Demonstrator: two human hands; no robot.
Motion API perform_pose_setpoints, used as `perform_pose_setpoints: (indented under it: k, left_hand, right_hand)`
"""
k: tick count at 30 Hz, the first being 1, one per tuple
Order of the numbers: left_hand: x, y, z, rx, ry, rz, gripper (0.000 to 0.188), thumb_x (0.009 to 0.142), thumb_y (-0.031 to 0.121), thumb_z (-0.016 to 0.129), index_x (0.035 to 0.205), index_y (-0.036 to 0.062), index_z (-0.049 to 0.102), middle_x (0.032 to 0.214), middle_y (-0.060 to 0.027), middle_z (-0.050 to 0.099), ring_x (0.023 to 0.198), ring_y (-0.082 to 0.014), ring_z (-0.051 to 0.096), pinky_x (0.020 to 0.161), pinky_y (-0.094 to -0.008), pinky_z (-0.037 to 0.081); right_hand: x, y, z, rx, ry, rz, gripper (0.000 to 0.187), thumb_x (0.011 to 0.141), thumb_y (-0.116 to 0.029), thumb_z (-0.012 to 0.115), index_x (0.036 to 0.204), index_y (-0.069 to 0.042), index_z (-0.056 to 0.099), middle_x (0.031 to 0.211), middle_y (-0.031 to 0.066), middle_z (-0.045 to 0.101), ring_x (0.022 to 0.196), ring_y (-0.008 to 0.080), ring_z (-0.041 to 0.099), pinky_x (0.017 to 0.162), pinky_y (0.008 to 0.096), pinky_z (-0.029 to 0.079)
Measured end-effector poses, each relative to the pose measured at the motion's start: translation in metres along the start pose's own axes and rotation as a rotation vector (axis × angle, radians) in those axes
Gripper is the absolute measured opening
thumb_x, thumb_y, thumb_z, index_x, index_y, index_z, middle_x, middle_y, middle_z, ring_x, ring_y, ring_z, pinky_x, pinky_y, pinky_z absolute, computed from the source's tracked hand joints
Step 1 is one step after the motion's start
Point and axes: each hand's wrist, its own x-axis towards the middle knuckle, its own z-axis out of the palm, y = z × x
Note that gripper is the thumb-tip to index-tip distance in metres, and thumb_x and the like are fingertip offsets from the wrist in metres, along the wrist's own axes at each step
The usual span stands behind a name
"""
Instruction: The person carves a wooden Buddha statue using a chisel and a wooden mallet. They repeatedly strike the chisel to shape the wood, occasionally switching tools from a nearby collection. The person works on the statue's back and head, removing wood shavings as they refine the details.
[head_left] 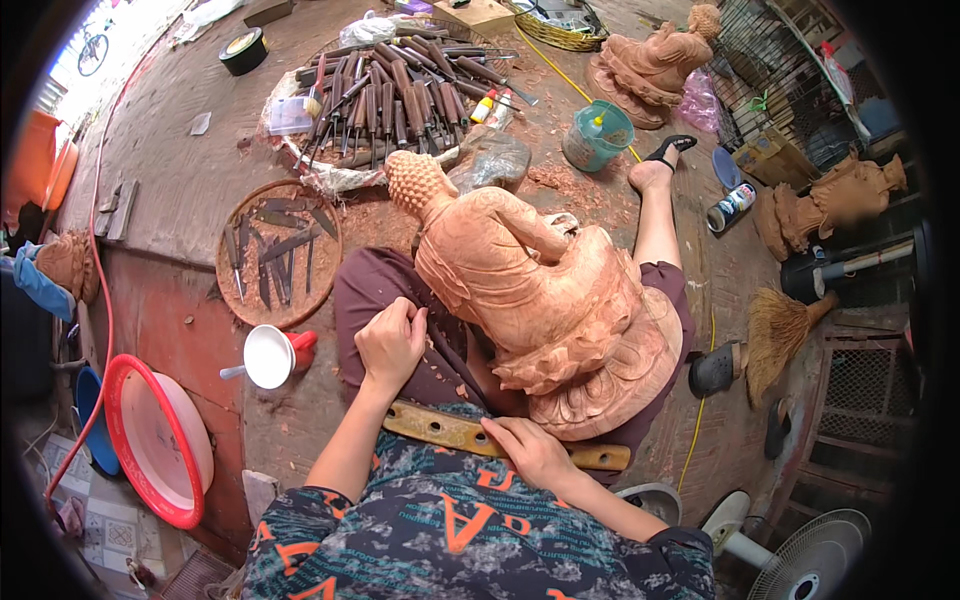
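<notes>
A carved wooden Buddha statue (pixel 530 290) lies tilted across my lap, its knobbed head toward the upper left and its petalled base toward the lower right. My left hand (pixel 392 345) is closed in a fist over my dark trousers, left of the statue; whatever its fingers may hold is hidden. Across my waist lies a yellowish-brown wooden bar (pixel 455 430) with a row of holes. My right hand (pixel 535 455) has its fingers curled over the bar's middle, just below the statue's base. Wood chips are scattered on the trousers.
Many wooden-handled carving chisels (pixel 400 95) fill a round tray ahead. A woven tray (pixel 225 255) of blades, a white cup (pixel 268 357) and a red-rimmed basin (pixel 120 400) are on the left. A teal bucket (pixel 598 137), spray can (pixel 731 208), broom (pixel 780 335) and fan (pixel 815 560) stand right.
</notes>
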Motion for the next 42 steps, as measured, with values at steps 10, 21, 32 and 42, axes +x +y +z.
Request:
perform_pose_setpoints:
  k: [10,21,32,42]
  left_hand:
    - [0.002,0.001,0.000,-0.025,0.037,0.025,0.021,0.080,0.012,0.071,0.071,0.0086,0.053,0.053,-0.0051,0.047,0.048,-0.0240,0.053,0.047,-0.0361,0.038]
    - [0.017,-0.010,-0.007,-0.239,0.058,-0.177,0.020,0.085,0.015,0.070,0.075,0.0073,0.055,0.052,-0.0049,0.051,0.045,-0.0189,0.053,0.045,-0.0326,0.038]
    - [0.166,-0.107,-0.006,-0.287,0.191,-0.340,0.014,0.093,0.015,0.057,0.098,0.0057,0.066,0.071,-0.0087,0.068,0.064,-0.0187,0.066,0.058,-0.0335,0.050]
    - [0.251,-0.176,-0.013,-0.233,0.225,-0.477,0.020,0.093,0.005,0.048,0.102,0.0009,0.065,0.083,-0.0089,0.070,0.065,-0.0123,0.065,0.058,-0.0269,0.053]
  right_hand:
    - [0.001,-0.003,0.004,0.012,0.045,0.045,0.063,0.069,0.000,0.067,0.131,-0.003,0.052,0.113,0.0127,0.059,0.097,0.0296,0.062,0.081,0.0371,0.053]
    - [0.001,-0.015,-0.046,0.604,-0.056,0.312,0.058,0.080,-0.014,0.073,0.132,-0.002,0.052,0.118,0.0193,0.063,0.108,0.0293,0.063,0.093,0.0340,0.048]
    - [-0.014,-0.023,-0.112,1.020,0.529,0.637,0.055,0.065,-0.002,0.081,0.114,0.004,0.056,0.082,0.0058,0.060,0.068,0.0120,0.057,0.062,0.0259,0.048]
    - [-0.017,-0.017,-0.101,1.177,0.581,0.651,0.064,0.071,-0.009,0.072,0.126,0.006,0.043,0.080,0.0128,0.058,0.063,0.0202,0.060,0.059,0.0308,0.051]
